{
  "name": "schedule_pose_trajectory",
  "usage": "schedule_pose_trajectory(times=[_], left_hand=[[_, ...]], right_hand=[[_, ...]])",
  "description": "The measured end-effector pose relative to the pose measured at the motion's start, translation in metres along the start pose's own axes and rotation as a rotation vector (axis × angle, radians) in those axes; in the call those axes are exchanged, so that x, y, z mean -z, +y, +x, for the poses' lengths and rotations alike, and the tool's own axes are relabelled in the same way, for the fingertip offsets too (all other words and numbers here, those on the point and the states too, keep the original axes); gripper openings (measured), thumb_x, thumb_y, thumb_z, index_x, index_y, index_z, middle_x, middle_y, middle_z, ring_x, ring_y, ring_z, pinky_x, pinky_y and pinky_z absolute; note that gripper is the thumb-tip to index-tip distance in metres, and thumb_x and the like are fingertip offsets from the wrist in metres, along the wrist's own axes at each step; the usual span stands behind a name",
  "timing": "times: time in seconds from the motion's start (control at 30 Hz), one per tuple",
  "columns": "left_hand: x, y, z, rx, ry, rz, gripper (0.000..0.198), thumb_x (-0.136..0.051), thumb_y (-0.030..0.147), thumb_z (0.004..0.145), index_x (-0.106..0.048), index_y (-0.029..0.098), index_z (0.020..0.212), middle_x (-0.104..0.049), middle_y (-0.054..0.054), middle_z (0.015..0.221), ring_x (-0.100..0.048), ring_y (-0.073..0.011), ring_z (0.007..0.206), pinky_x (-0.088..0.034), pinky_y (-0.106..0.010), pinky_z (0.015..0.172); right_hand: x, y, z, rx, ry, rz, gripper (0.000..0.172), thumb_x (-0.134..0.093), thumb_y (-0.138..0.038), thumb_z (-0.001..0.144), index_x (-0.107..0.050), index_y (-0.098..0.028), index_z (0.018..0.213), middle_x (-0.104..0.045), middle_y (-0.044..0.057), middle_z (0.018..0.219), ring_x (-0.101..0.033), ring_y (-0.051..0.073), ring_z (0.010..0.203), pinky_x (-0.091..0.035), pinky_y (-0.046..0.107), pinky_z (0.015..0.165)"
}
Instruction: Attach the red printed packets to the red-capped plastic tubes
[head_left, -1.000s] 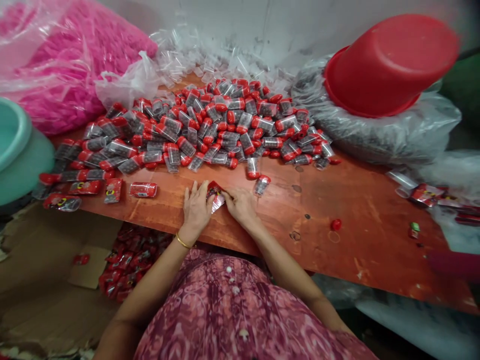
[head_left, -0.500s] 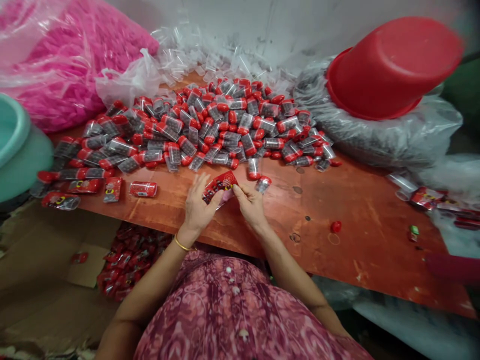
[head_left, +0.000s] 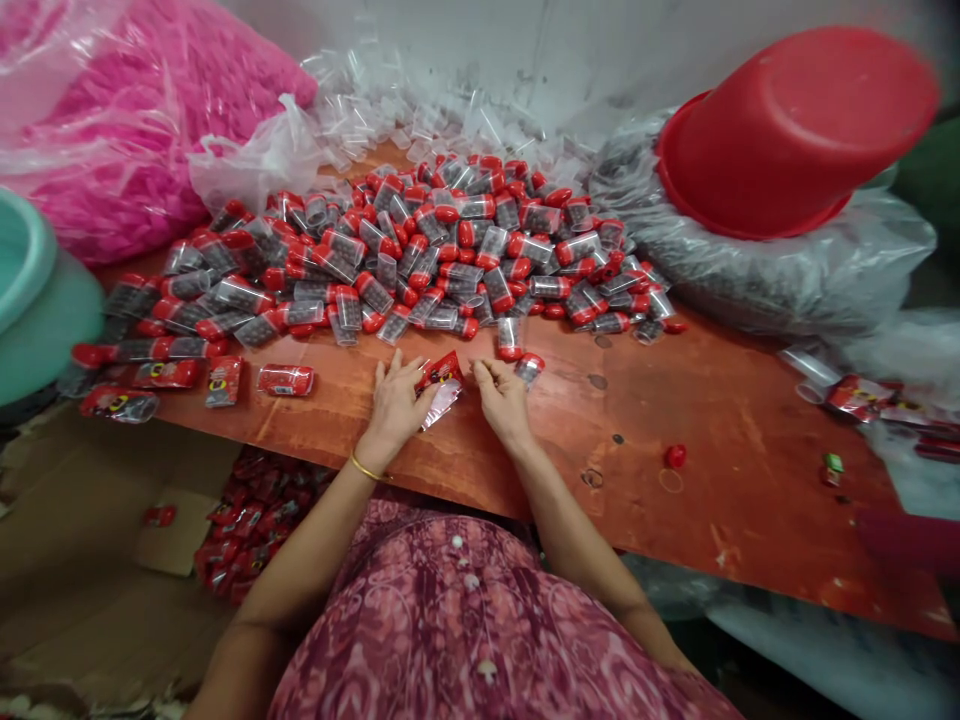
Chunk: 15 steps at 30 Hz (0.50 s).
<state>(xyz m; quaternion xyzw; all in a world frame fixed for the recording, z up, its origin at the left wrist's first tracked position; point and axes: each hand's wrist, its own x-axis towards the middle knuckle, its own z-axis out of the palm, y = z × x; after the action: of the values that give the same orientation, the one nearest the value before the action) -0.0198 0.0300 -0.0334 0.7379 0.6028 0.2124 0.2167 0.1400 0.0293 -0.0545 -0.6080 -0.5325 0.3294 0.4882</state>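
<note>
Near the table's front edge, my left hand (head_left: 396,402) pinches a red printed plastic wrapper (head_left: 442,385) with a shiny, pinkish-silver lower part. The wrapper points right, toward my right hand (head_left: 501,398). That hand's fingers are curled together just right of the wrapper, apart from it; anything between the fingertips is too small to make out. Beside my right hand lie a clear tube with a red cap (head_left: 509,340) and a second capped tube (head_left: 529,368). Behind both hands spreads a heap of red-capped clear tubes with dark contents (head_left: 420,250).
Several wrapped red packs (head_left: 286,380) lie at left; more fill a cardboard box (head_left: 82,540) below the edge. A pink-filled bag (head_left: 150,130) and teal tub (head_left: 45,290) stand left. A red bucket (head_left: 795,130) rests on a bag at right. A red cap (head_left: 676,456) lies on the table (head_left: 555,450).
My right hand has let go of the red wrapper and drawn slightly away. The wrapper stays in my left hand, now turned with more of its shiny part showing.
</note>
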Motion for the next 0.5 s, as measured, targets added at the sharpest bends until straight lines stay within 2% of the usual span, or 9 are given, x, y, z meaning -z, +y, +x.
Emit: schedule_pose_trajectory(times=[0.07,0.1,0.2,0.33,0.4,0.5], left_hand=[[0.0,0.001,0.002,0.006,-0.023,-0.031,0.03,-0.056,0.031,0.081,-0.065,0.018,0.106,-0.06,-0.011,0.126,-0.036,-0.0337,0.132,-0.02,-0.057,0.108],[0.001,0.001,0.002,0.013,-0.031,-0.043,0.029,-0.057,0.031,0.081,-0.066,0.017,0.105,-0.059,-0.011,0.127,-0.036,-0.0338,0.132,-0.02,-0.057,0.108],[0.002,0.0,0.002,0.013,-0.038,-0.054,0.024,-0.059,0.032,0.079,-0.069,0.018,0.095,-0.059,-0.011,0.127,-0.037,-0.0341,0.132,-0.019,-0.058,0.107],[-0.001,-0.002,0.0,-0.007,-0.031,-0.019,0.021,-0.062,0.036,0.077,-0.069,0.019,0.087,-0.059,-0.011,0.127,-0.036,-0.0348,0.132,-0.019,-0.06,0.107],[-0.003,-0.003,0.0,0.004,-0.011,-0.008,0.033,-0.066,0.038,0.073,-0.066,0.017,0.099,-0.055,-0.015,0.131,-0.035,-0.0354,0.132,-0.02,-0.059,0.107],[-0.002,-0.001,0.001,-0.004,0.078,-0.027,0.062,-0.068,0.04,0.07,-0.051,0.015,0.124,-0.039,-0.02,0.143,-0.029,-0.0351,0.136,-0.021,-0.059,0.107]], right_hand=[[0.0,0.0,-0.002,0.032,-0.012,-0.085,0.038,-0.058,-0.044,0.076,-0.065,-0.018,0.103,-0.067,0.007,0.094,-0.059,0.018,0.08,-0.047,0.032,0.076],[0.0,0.0,-0.003,0.043,-0.056,-0.126,0.039,-0.064,-0.043,0.072,-0.065,-0.018,0.102,-0.067,0.007,0.094,-0.059,0.018,0.079,-0.047,0.032,0.075],[-0.001,-0.003,-0.005,-0.004,-0.183,-0.1,0.026,-0.063,-0.041,0.073,-0.069,-0.019,0.084,-0.068,0.003,0.078,-0.06,0.017,0.07,-0.047,0.03,0.069],[0.001,-0.008,-0.001,-0.058,-0.097,0.097,0.026,-0.052,-0.04,0.08,-0.066,-0.018,0.075,-0.068,0.002,0.07,-0.059,0.015,0.065,-0.046,0.028,0.067],[0.005,-0.008,0.002,-0.058,-0.063,0.142,0.026,-0.052,-0.04,0.078,-0.063,-0.018,0.07,-0.064,0.0,0.065,-0.056,0.014,0.061,-0.044,0.026,0.063],[0.01,-0.007,0.004,-0.053,-0.065,0.148,0.029,-0.051,-0.043,0.079,-0.054,-0.019,0.064,-0.053,-0.003,0.058,-0.047,0.011,0.055,-0.039,0.024,0.056]])
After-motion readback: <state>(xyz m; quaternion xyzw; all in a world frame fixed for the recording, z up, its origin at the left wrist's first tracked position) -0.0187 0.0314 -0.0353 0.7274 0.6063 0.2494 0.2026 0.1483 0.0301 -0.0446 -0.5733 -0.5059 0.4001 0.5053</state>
